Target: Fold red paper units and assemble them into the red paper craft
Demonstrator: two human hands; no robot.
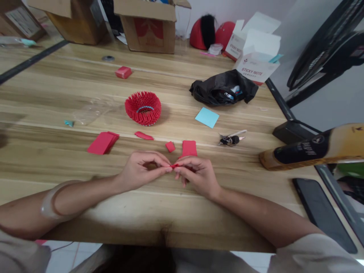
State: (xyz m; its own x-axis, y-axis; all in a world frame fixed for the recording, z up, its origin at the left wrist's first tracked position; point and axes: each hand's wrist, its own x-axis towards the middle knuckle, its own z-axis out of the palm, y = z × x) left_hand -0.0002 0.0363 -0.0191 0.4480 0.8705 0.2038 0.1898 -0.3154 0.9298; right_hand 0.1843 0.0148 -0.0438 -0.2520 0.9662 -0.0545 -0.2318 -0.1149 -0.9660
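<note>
Between my two hands is a small folded red paper piece (174, 165), pinched from both sides above the table's near part. My left hand (145, 168) grips its left end between thumb and fingertips. On the other end, the thumb and fingers of my right hand (197, 172) are closed. Just beyond my hands lie a red paper sheet (189, 148) and a small folded red square (170, 146). A stack of red paper (102, 143) and a narrow red strip (143, 135) rest to the left. Farther back stands a round red bowl (143, 109) built of many folded pieces.
A blue paper square (207, 117), a black plastic bag (224, 89) and keys (231, 140) lie to the right. A bottle (313, 148) and a phone (324, 212) are near the right edge. Cardboard boxes (148, 32) stand at the back, with a wrapped red pack (123, 72) before them.
</note>
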